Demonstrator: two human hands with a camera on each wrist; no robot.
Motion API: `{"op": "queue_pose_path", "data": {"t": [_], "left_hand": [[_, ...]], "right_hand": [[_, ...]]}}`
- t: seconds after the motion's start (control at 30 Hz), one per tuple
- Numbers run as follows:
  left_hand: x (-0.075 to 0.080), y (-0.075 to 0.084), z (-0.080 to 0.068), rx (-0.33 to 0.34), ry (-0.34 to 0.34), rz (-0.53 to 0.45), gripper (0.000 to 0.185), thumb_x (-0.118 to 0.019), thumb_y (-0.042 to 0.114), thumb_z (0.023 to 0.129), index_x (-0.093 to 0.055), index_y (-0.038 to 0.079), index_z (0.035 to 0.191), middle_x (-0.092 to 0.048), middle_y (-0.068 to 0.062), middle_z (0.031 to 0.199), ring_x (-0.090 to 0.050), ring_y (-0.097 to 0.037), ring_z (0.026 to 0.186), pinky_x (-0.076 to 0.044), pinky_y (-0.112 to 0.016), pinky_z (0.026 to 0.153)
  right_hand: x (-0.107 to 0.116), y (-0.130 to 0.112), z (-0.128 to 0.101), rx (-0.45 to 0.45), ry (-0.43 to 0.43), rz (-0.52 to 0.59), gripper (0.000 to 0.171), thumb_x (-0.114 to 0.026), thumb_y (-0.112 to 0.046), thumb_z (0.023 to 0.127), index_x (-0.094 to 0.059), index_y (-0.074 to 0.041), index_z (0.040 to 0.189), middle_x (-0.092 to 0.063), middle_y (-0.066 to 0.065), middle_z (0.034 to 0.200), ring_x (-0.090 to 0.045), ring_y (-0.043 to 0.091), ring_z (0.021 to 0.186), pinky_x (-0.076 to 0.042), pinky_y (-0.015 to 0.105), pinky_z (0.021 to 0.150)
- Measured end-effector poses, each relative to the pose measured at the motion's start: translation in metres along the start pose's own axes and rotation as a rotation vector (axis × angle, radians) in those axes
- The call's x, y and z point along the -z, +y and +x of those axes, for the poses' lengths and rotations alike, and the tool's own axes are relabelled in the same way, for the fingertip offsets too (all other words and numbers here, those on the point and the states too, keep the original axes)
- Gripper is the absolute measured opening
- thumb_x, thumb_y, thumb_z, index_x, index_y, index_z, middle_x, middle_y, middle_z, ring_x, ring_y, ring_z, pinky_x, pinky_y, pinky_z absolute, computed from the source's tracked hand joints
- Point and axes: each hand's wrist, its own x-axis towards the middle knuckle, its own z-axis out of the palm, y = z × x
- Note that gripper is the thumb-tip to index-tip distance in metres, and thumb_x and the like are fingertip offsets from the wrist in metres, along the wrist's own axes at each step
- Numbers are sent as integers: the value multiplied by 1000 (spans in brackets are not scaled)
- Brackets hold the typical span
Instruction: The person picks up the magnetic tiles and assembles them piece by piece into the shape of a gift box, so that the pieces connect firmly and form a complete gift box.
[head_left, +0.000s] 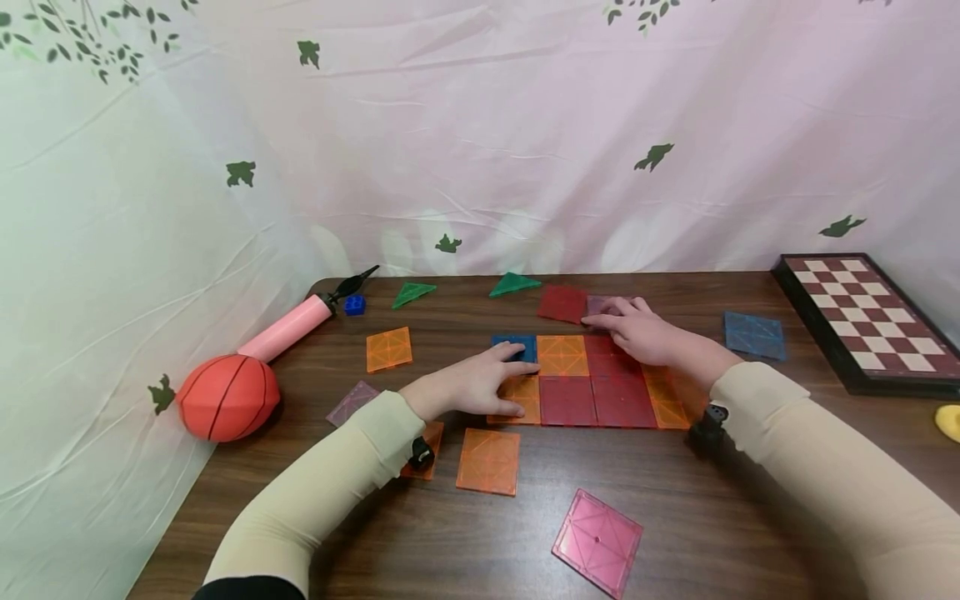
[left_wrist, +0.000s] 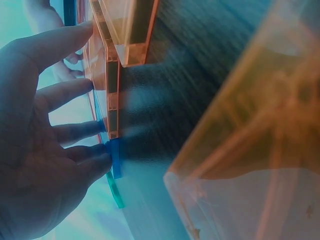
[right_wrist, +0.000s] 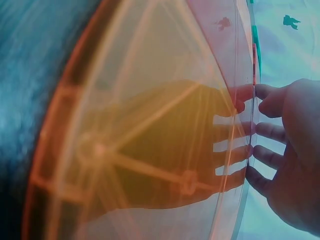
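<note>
Translucent magnetic tiles lie flat in a block on the table. My left hand [head_left: 476, 382] spreads over the block's left end, its fingertips on a blue tile [head_left: 529, 353] and an orange tile [head_left: 530, 402]. In the left wrist view the fingers [left_wrist: 67, 95] are apart and fairly straight. My right hand [head_left: 643, 333] reaches over the block's right side, fingertips at a purple tile [head_left: 597, 305] beside a dark red tile [head_left: 562, 303]. Its extended fingers [right_wrist: 270, 132] touch the tile surface in the right wrist view. Red tiles [head_left: 567, 402] fill the block's middle; an orange tile [head_left: 664, 398] lies under the right wrist.
Loose tiles lie around: orange [head_left: 488, 462], pink [head_left: 597, 542], blue [head_left: 754, 335] and green triangles [head_left: 515, 284]. A red ball [head_left: 228, 398] and pink pump [head_left: 288, 327] sit at left, near a small blue brick [head_left: 355, 305]. A checkered board [head_left: 873, 312] lies at right.
</note>
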Motion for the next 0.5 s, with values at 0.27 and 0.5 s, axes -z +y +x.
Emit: {"op": "queue_pose_path", "data": {"t": [0.27,0.5], "left_hand": [[0,-1,0,-3,4,-1,71,-68,43,97,-39,24,159,-17,-14,168,-17,-30,153,-28,-44,119],[-1,-2,0,-7,4,-4,71,-68,43,97,-39,24,159,-17,-14,168,-16,-30,154,-28,-44,119]], "right_hand": [[1,-5,1,17,-18,-12,48,-54,5,98,-62,-13,141,-44,27,141,-36,47,123,-34,61,99],[2,-10,1,-8,-43,-5,49,-54,6,98,-61,-13,142,-45,25,143,-37,45,124,-37,58,100]]}}
